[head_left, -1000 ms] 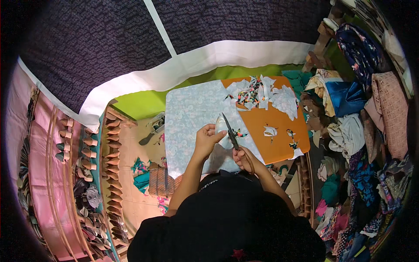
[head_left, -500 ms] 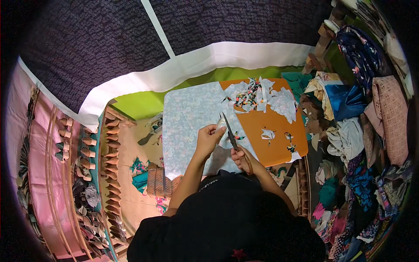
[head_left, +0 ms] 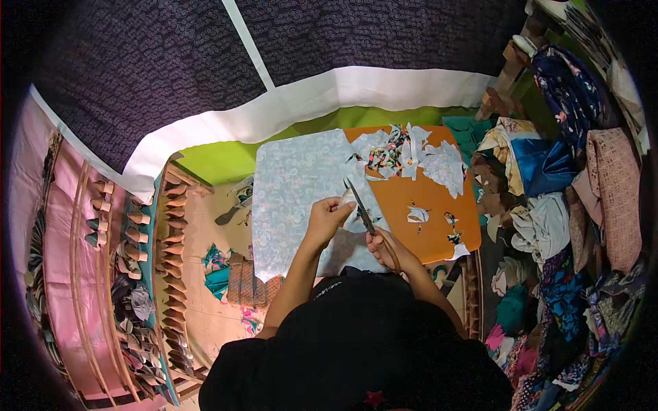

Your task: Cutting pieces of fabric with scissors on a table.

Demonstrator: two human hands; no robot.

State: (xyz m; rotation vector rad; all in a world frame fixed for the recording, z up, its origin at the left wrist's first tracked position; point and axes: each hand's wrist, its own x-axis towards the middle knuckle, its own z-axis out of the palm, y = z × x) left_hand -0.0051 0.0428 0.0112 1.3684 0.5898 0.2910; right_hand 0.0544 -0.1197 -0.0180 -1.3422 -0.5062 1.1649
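Note:
My left hand (head_left: 329, 219) is closed, its thumb and fingers pinching a small pale fabric piece (head_left: 348, 198) above the table. Beside it, my right hand (head_left: 391, 250) grips a pair of dark scissors (head_left: 362, 205) by the handles. The blades point away from me, slightly parted at the tips, and lie next to the pale piece; whether they touch it I cannot tell. Under both hands a whitish, faintly patterned cloth (head_left: 291, 178) covers the left part of the orange table (head_left: 411, 240).
Fabric scraps (head_left: 401, 154) are heaped at the table's far right, with smaller offcuts (head_left: 418, 214) nearer. Piled cloths (head_left: 545, 226) crowd the right side. Wooden shoe forms (head_left: 175, 253) line a rack at left. A dark curtain (head_left: 274, 55) hangs ahead.
The scissors and both hands have barely moved; the blade tips sit slightly further left. The pale piece stays in my left hand.

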